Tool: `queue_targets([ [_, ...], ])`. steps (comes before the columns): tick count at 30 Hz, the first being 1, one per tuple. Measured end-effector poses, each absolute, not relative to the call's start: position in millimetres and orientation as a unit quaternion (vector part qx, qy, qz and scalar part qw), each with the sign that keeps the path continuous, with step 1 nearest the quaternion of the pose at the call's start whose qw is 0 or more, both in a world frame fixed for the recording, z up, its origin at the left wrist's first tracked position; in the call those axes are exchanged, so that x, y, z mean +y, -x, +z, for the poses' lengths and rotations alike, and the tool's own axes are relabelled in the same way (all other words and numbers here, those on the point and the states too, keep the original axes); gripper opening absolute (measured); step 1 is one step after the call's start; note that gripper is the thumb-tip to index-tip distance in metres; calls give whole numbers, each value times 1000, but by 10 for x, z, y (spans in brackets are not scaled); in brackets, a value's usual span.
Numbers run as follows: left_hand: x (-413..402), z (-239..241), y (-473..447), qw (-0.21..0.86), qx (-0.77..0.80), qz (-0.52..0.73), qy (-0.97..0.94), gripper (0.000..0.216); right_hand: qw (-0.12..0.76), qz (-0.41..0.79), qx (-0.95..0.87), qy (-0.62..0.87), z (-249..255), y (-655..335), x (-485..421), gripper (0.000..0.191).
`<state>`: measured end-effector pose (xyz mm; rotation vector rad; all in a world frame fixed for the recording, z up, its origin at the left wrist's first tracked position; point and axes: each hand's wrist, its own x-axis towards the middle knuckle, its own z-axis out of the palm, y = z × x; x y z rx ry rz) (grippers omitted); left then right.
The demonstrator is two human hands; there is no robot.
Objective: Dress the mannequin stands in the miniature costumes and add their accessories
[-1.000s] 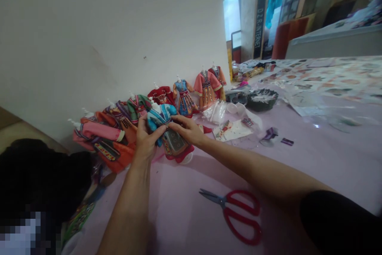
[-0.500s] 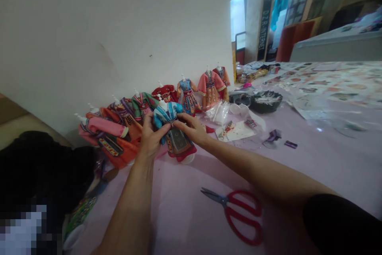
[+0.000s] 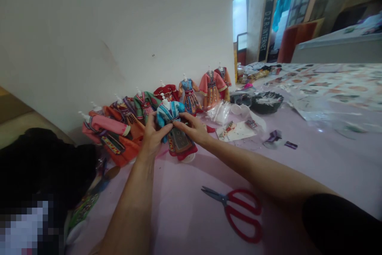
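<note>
A small mannequin in a blue top and red-hemmed patterned skirt (image 3: pixel 177 141) stands on the pale pink tablecloth (image 3: pixel 313 159). My left hand (image 3: pixel 153 137) grips its left side, fingers closed round the blue sleeve. My right hand (image 3: pixel 192 127) pinches the waist from the right, thumb and fingers pressed on the dress front. Both forearms stretch out from the lower edge of the view.
A row of several dressed mini mannequins (image 3: pixel 191 96) lines the white wall (image 3: pixel 119 28), some lying over at the left (image 3: pixel 110 139). Red-handled scissors (image 3: pixel 238 211) lie near my right arm. A dark bowl (image 3: pixel 265 102), clear plastic bags (image 3: pixel 221 111), printed card (image 3: pixel 234 129) and purple scraps (image 3: pixel 274 137) sit beyond.
The hands stay on the blue-topped mannequin with small finger shifts at the waist; the camera view has drifted slightly, moving everything a little rightward in the picture.
</note>
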<state>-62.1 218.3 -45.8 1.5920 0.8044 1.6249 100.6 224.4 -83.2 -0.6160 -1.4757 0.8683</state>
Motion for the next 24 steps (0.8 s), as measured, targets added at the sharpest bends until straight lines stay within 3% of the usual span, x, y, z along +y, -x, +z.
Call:
queue_targets([
  [24, 2218, -513, 648, 335, 328, 619, -630, 53, 626, 375, -636, 252, -784, -1027, 2188, 31],
])
